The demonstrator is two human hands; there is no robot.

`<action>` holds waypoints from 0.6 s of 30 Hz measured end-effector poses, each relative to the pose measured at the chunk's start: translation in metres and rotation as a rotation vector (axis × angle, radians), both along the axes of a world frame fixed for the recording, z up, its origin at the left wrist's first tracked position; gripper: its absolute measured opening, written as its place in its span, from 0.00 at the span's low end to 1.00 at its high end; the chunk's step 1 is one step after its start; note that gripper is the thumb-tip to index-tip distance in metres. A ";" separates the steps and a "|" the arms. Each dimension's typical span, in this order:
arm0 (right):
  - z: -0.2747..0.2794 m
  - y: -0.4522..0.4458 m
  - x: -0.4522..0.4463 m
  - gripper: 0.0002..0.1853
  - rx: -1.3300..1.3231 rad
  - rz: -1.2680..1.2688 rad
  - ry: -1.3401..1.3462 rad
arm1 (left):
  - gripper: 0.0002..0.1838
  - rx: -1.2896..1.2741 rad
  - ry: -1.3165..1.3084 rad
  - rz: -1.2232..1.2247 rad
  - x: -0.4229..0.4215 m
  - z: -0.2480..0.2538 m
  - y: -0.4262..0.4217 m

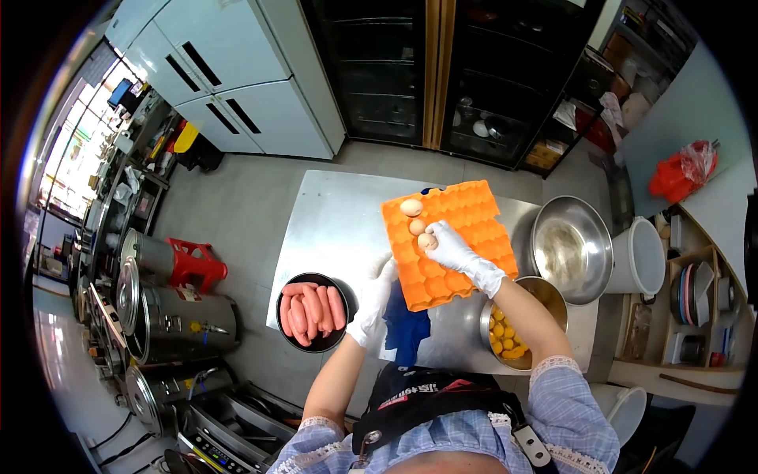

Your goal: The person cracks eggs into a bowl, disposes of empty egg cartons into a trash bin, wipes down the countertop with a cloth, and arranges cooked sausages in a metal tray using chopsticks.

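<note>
The fingers of your white-gloved right hand (455, 248) pinch the pale brown oval egg (426, 242) at the left part of the orange moulded egg tray (467, 213). Your white-gloved left hand (373, 292) is farther, beside the tray's left edge; its finger spread I cannot tell.

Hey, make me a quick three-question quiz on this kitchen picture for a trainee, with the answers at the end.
1. Which of the person's hands touches an egg at the orange tray?
2. True or false: the pink sausages lie in the larger steel bowl.
3. Fill in the blank: the smaller steel bowl holds ____.

Key:
1. The right hand.
2. False; they are in the black bowl.
3. Egg yolks.
</note>
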State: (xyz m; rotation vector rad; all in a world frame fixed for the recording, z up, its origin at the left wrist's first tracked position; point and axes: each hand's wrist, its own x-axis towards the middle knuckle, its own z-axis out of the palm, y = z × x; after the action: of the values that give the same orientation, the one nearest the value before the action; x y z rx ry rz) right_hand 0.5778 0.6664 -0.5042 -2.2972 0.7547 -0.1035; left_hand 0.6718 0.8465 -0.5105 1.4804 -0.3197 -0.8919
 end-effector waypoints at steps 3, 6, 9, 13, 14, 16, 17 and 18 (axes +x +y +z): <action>0.030 0.001 -0.033 0.19 0.129 -0.047 -0.059 | 0.19 -0.061 -0.248 -0.093 -0.013 0.013 -0.015; 0.063 0.003 -0.087 0.18 0.125 -0.014 -0.138 | 0.21 -0.088 -0.365 -0.282 -0.034 0.048 -0.029; 0.095 0.013 -0.149 0.19 0.105 0.012 -0.181 | 0.25 -0.168 -0.495 -0.576 -0.067 0.070 -0.043; 0.108 0.027 -0.216 0.20 0.093 -0.021 -0.234 | 0.28 -0.229 -0.540 -0.883 -0.122 0.083 -0.060; 0.103 0.030 -0.228 0.19 0.081 -0.037 -0.284 | 0.28 -0.261 -0.495 -0.896 -0.136 0.081 -0.065; 0.097 0.035 -0.250 0.19 0.102 -0.096 -0.298 | 0.28 -0.296 -0.454 -0.927 -0.159 0.078 -0.072; 0.096 0.037 -0.259 0.19 0.098 -0.112 -0.304 | 0.26 -0.237 -0.414 -0.924 -0.168 0.079 -0.074; 0.094 0.039 -0.266 0.19 0.069 -0.148 -0.332 | 0.24 -0.177 -0.374 -0.917 -0.177 0.079 -0.077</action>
State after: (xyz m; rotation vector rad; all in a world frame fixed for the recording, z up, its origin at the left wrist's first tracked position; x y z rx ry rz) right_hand 0.3121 0.7057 -0.4097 -2.0847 0.7392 -0.5054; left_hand 0.4951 0.7699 -0.4318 1.3113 -1.3928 -1.2411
